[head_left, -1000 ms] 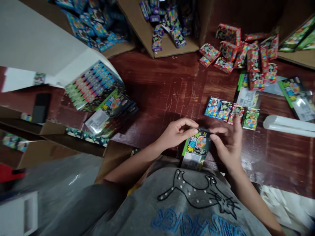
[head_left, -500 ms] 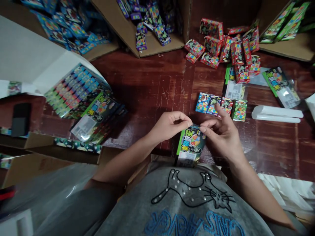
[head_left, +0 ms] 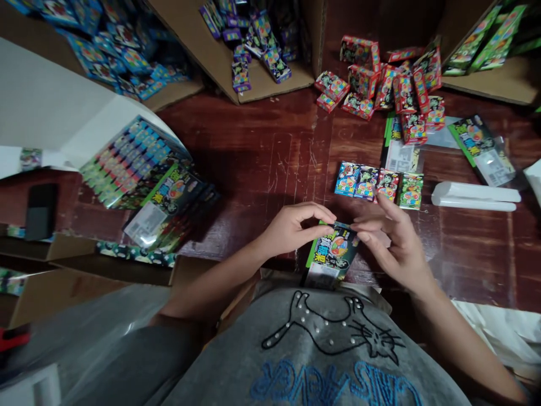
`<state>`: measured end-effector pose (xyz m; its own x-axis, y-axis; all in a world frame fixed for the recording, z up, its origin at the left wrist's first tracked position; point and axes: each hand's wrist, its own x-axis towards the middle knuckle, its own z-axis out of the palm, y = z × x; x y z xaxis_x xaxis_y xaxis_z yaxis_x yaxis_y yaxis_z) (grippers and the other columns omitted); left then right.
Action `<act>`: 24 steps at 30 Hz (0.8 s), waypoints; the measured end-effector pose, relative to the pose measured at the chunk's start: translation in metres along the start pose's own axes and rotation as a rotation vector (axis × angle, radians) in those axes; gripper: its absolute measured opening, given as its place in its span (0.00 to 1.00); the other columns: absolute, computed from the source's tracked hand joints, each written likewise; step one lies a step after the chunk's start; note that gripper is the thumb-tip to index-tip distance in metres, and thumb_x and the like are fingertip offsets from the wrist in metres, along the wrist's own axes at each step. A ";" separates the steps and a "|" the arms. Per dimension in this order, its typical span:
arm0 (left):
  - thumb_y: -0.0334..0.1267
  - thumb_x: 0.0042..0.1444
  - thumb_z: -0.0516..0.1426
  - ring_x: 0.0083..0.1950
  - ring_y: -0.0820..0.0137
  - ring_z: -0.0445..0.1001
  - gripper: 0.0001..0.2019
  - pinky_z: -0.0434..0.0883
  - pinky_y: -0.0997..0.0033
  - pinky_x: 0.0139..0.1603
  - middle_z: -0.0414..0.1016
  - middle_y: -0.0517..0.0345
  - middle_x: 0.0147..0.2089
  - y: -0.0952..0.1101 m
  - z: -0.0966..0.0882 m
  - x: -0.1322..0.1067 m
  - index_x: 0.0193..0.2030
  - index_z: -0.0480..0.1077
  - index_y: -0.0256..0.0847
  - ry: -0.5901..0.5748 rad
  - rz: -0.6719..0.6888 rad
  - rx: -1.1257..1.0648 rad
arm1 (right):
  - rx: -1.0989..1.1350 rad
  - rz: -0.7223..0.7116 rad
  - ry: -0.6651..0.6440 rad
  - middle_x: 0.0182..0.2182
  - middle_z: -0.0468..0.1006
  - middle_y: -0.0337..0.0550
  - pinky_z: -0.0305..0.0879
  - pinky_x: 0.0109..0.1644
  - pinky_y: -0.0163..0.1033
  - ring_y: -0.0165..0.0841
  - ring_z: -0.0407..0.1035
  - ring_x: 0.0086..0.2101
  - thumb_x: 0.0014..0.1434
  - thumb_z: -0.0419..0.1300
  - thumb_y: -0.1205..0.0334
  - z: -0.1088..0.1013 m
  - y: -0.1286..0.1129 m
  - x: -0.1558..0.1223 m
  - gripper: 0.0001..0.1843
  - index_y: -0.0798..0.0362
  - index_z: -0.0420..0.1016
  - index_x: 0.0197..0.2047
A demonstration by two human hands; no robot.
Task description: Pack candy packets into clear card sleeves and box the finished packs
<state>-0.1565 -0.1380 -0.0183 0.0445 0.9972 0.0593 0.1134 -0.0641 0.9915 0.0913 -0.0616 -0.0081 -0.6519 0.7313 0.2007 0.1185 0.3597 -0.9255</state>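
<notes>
A printed plastic candy bag (head_left: 333,254), black with a green side strip, lies tilted near the table's front edge, close to my body. My left hand (head_left: 296,228) pinches its upper edge between thumb and fingers. At the upper right corner of the same bag, my right hand (head_left: 395,242) has thumb and index finger closed together, slightly blurred, with its other fingers raised. Just beyond sit small candy boxes in a row: a blue box (head_left: 346,178), a purple box (head_left: 366,182), a red box (head_left: 386,185) partly behind my right fingers, and a green box (head_left: 409,190).
Loose red boxes (head_left: 361,82) are heaped at the back. Cartons hold blue boxes (head_left: 122,51), purple boxes (head_left: 274,62) and green boxes (head_left: 477,42). Stacked printed bags (head_left: 169,197) lie left. A white roll (head_left: 475,196) and another printed bag (head_left: 482,149) lie right.
Both hands have shifted slightly right and down along the bag's upper edge. My right hand has moved a little farther from the left. The row of boxes stays put.
</notes>
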 end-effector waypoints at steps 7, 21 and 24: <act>0.40 0.62 0.66 0.47 0.67 0.83 0.05 0.79 0.65 0.51 0.86 0.52 0.46 0.001 0.009 0.007 0.42 0.80 0.43 0.015 -0.091 0.100 | -0.158 0.019 -0.214 0.46 0.81 0.44 0.72 0.60 0.52 0.40 0.76 0.52 0.67 0.67 0.56 -0.027 -0.018 0.035 0.04 0.46 0.81 0.42; 0.39 0.66 0.63 0.49 0.65 0.84 0.06 0.78 0.62 0.55 0.86 0.52 0.48 0.005 0.009 -0.008 0.46 0.80 0.42 0.044 -0.051 0.137 | -0.485 -0.140 -0.300 0.50 0.84 0.44 0.76 0.55 0.53 0.42 0.80 0.48 0.73 0.60 0.56 -0.006 -0.008 0.021 0.10 0.43 0.79 0.54; 0.46 0.65 0.65 0.64 0.59 0.79 0.19 0.74 0.54 0.67 0.80 0.45 0.63 0.023 0.016 -0.027 0.60 0.75 0.43 0.156 -0.033 0.316 | -0.373 -0.078 -0.330 0.50 0.86 0.42 0.79 0.50 0.50 0.42 0.82 0.45 0.71 0.62 0.50 -0.005 0.008 0.033 0.17 0.41 0.78 0.60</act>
<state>-0.1392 -0.1670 0.0014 -0.1136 0.9911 0.0692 0.4144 -0.0160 0.9099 0.0741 -0.0317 -0.0073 -0.8644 0.4934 0.0965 0.2806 0.6329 -0.7216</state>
